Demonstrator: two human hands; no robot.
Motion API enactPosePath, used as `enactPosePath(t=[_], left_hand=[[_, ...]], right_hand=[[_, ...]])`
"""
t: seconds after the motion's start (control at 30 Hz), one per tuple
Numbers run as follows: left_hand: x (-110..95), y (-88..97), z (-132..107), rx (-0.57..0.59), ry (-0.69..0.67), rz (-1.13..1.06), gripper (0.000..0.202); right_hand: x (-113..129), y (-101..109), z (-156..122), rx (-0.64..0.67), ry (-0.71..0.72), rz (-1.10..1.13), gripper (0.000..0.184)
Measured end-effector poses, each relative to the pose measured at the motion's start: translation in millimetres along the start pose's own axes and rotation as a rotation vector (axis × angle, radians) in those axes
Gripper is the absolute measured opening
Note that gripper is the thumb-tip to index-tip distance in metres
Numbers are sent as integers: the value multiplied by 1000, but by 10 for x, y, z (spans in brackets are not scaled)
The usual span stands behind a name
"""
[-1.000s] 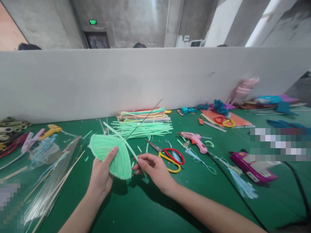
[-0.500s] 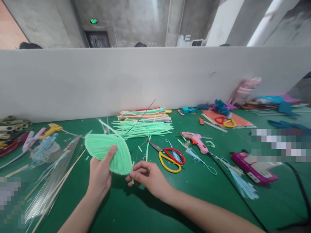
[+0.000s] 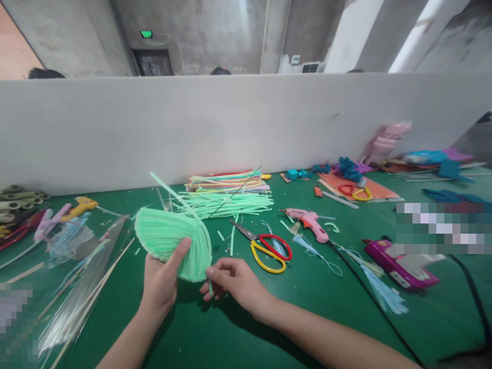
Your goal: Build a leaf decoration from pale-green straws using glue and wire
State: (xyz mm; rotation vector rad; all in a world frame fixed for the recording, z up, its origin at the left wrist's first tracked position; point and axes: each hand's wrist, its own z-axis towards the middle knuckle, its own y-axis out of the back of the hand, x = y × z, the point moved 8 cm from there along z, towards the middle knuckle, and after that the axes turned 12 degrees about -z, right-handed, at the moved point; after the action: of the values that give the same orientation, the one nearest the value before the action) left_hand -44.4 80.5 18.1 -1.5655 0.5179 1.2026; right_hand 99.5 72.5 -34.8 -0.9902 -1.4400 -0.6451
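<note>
A mint-green fan-shaped piece [image 3: 163,233], made of fuzzy pipe cleaners laid side by side, is held above the table by my left hand [image 3: 163,277], thumb on its face. One loose pipe cleaner [image 3: 169,186] runs along its right edge, its upper end sticking out past the fan. At the fan's lower right corner, my right hand [image 3: 236,282] pinches the lower end of that pipe cleaner between thumb and fingers. A thin dark wire [image 3: 248,180] slants up to the right behind the fan; its lower end is hard to follow.
Behind the fan lie green pipe cleaners [image 3: 246,205] and a multicoloured bundle [image 3: 225,182]. Scissors [image 3: 269,251] lie right of my hands, near a pink glue gun [image 3: 311,220] with a black cord. Left are a clear plastic sheet [image 3: 82,277] and a yellow glue gun [image 3: 82,205]. A white partition [image 3: 230,123] stands behind.
The fan has tilted a little. The loose pipe cleaner's upper end has swung up and left, and the wire's tip has moved right and lower. My right hand keeps its pinch at the corner.
</note>
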Motion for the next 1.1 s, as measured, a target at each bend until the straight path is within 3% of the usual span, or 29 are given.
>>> enactPosePath(t=[0.1,0.3,0.43,0.67,1.1], left_hand=[[84,-96,-10,86,97,-79,38],[135,-85,0,64,204,-106,42],[174,-99,2,88,253,-112,43],[236,-81,-9,94,271,-91,46],[271,-158,-88,149,232,-70,39]], right_hand=[[94,55,-5,-35,65,-52,42],[441,383,-38,-180,281,1,40],[475,571,-17,-258,260,81,33],[394,424,18,-132,196,3,31],[250,438,67,-221,127,212,23]])
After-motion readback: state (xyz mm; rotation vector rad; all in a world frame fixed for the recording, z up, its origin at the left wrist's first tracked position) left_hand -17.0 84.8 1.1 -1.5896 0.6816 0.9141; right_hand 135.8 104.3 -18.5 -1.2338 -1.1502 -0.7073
